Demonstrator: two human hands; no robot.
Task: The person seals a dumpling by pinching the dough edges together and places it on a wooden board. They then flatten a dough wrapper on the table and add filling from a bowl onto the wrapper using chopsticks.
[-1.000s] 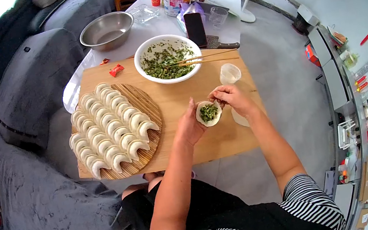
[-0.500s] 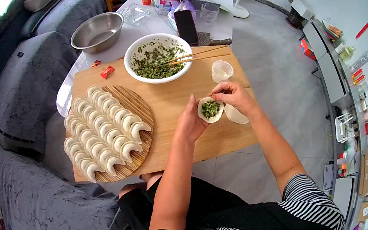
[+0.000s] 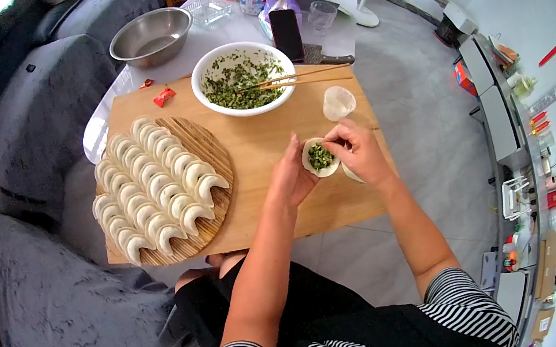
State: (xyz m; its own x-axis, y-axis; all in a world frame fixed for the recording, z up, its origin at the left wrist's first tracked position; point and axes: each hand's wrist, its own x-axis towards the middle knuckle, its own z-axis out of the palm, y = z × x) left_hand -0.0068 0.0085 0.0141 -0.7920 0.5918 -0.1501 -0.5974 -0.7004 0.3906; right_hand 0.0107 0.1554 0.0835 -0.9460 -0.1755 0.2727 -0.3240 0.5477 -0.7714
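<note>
Wrapper [image 3: 325, 173] with filling [image 3: 320, 157] lay in my cupped left hand [image 3: 293, 177]; right hand [image 3: 362, 156] pinched its rim; four dumpling rows [image 3: 148, 185] stood leftward; wooden board [image 3: 268, 138] stretched between, its near edge beneath my left forearm [image 3: 261, 265].

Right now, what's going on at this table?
A person cradles an open, round dough wrapper with green filling in the left hand, while the fingers of the right hand are at its edge. Rows of folded dumplings sit on a round wooden board to the left. Beyond the hands, chopsticks rest in a white bowl of green filling.
</note>
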